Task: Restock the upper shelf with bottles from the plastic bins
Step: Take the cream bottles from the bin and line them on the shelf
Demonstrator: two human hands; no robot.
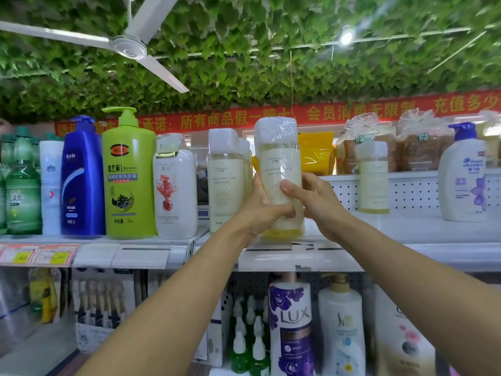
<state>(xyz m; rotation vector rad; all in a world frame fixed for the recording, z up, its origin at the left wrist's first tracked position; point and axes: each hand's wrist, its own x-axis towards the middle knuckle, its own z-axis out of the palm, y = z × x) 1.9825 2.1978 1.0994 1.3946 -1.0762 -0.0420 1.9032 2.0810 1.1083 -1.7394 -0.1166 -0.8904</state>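
Both hands, left (261, 210) and right (311, 196), have fingers curled around our bottle (279, 175), its base at the shelf (406, 234) edge beside a matching one (226, 180); we judge restocking partway, bins unseen.

Both hands, left (264, 206) and right (311, 198), grip a pale yellow bottle (279, 169) upright on the upper shelf (379, 237); a matching bottle (226, 180) stands just left.

The purple-and-white bottle (292, 321) on the lower shelf reads "LUX", the green pump bottle (129, 183) on the upper shelf shows "1kg", and the held pale bottle (280, 175) reads "AMINO ACID FRAGRANCE".
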